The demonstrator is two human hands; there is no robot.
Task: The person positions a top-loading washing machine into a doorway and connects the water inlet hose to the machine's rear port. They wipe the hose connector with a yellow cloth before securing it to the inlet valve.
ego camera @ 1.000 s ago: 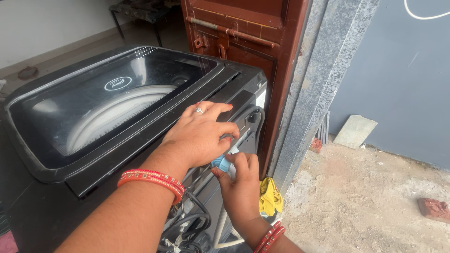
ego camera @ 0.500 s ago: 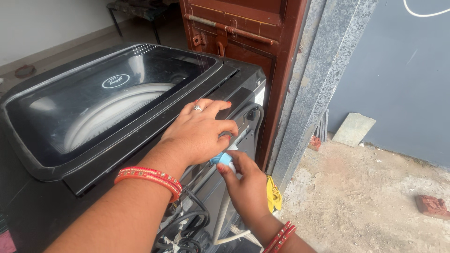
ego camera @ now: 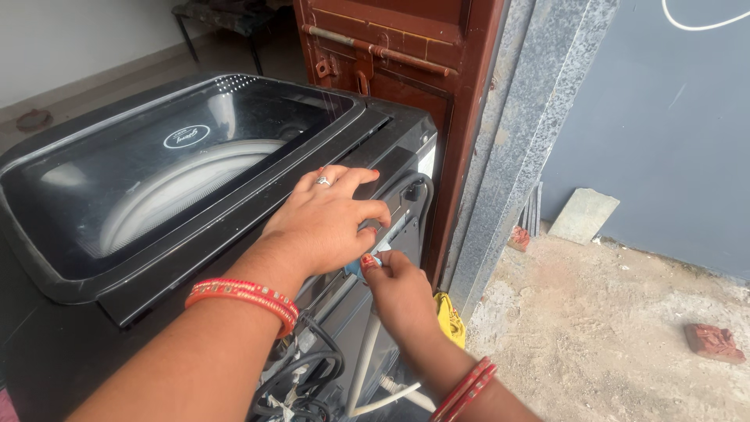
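Note:
A black top-loading washing machine (ego camera: 101, 301) with a glass lid (ego camera: 180, 180) fills the left of the head view. My left hand (ego camera: 328, 223), with a ring and red bangles, lies on the machine's rear top edge, fingers curled down over it. Just below, my right hand (ego camera: 402, 293) pinches a small blue part (ego camera: 355, 268) against the machine's back panel. My left hand mostly hides this part. A black hose (ego camera: 418, 191) loops at the rear corner, beside my left fingertips.
Cables and hoses (ego camera: 308, 379) hang behind the machine, with a white hose (ego camera: 391, 397) lower down. A yellow thing (ego camera: 451, 316) lies at the foot of a brown door (ego camera: 391, 62) and a stone pillar (ego camera: 516, 133). On the sandy ground lie a slab (ego camera: 582, 215) and a brick (ego camera: 715, 342).
My right hand has moved up closer under my left hand, and the blue part is more covered. My left hand stays on the rear edge.

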